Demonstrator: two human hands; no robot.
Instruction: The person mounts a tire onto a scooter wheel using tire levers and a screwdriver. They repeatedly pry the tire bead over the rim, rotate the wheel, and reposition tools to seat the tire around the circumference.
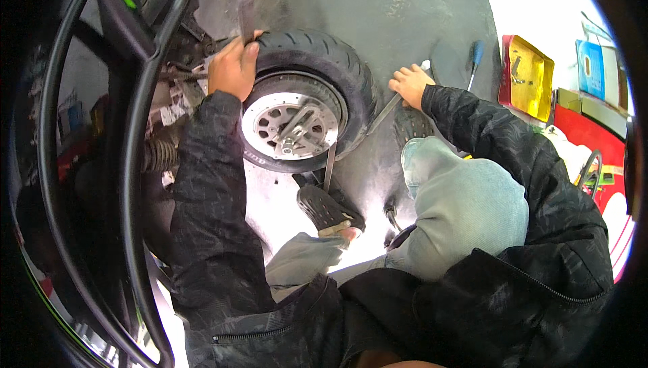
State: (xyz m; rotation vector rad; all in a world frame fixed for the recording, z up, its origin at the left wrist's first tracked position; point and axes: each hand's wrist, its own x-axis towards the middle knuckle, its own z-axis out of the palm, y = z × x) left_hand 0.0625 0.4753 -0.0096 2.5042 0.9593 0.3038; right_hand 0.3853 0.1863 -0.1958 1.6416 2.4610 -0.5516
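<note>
A black tire [354, 81] with a silver wheel hub [290, 125] lies in front of me on the dark floor. My left hand [233, 68] is closed at the tire's far left edge around a flat metal tire lever [247, 14], which points up and away and looks slightly blurred. On the right, my right hand [410, 85] grips a second tire lever [385, 113], whose other end reaches the tire's right side. A third lever [330, 169] runs from the rim down toward my dark clog [324, 207]; its lower end is hidden behind the clog.
Black tubular framework [138, 132] of a vehicle rises close on my left, with a coil spring [160, 155] beside it. To the right are a blue-handled screwdriver [477, 52], a red tray with a yellow inside [540, 74] holding small parts, and a blue box [590, 69].
</note>
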